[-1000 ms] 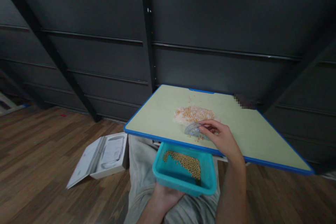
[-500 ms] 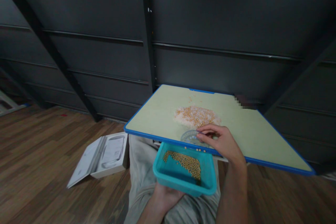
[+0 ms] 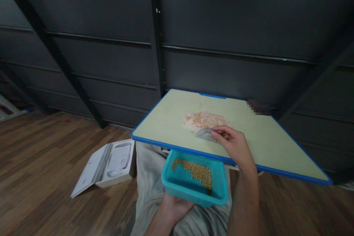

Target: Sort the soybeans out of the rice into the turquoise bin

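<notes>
My right hand (image 3: pixel 231 142) pinches a clear protractor (image 3: pixel 204 134) just above the tabletop, at the near edge of a pile of white rice mixed with yellow soybeans (image 3: pixel 206 119). Under the table's front edge, my left hand (image 3: pixel 177 206) supports a turquoise plastic basket (image 3: pixel 184 188) from below; most of its fingers are hidden beneath it. Inside the basket lie many soybeans (image 3: pixel 199 171), gathered along the far and right sides.
The pale yellow table (image 3: pixel 155 127) has a blue rim; a few loose beans lie behind the pile. An open white box (image 3: pixel 118 164) with papers stands on the wooden floor to the left. A dark panelled wall (image 3: pixel 110 62) rises behind the table.
My right hand has moved the protractor away from the table's front edge, up to the pile. The beans seen at that edge have dropped out of sight. My left hand and the basket stay put.
</notes>
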The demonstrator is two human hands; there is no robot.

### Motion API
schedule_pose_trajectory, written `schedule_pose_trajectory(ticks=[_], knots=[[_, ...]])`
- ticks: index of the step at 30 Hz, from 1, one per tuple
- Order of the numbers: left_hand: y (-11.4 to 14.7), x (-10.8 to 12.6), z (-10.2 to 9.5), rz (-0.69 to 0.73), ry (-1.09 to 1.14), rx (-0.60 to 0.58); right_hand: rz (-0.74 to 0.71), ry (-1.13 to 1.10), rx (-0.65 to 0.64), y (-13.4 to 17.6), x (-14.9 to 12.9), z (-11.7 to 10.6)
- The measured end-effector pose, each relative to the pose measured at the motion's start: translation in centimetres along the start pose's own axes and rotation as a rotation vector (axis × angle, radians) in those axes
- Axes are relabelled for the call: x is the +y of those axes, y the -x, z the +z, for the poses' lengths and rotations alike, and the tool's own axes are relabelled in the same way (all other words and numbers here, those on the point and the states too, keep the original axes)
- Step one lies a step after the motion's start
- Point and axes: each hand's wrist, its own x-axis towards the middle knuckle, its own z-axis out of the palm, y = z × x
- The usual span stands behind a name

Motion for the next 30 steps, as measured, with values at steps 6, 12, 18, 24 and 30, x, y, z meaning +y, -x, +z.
schedule_pose_trajectory(ticks=[6,12,18,24,30], knots=[[0.09,0.05,-0.13,-0.007,0.004,0.011,-0.026,-0.011,0.061,-0.01,-0.01,-0.12],[0.26,0.12,0.14,-0.001,-0.02,0.047,-0.022,-0.047,0.144,-0.02,-0.01,-0.25],[0.19,-0.08,0.17,0.011,-0.026,0.051,-0.011,-0.024,0.093,-0.11,0.02,-0.19],[0.02,-0.22,-0.03,0.005,-0.001,-0.012,-0.014,-0.023,0.083,-0.11,-0.05,-0.12],[0.12,0.07,0.68,-0.006,-0.042,0.054,0.005,-0.043,0.061,-0.02,-0.23,-0.14]])
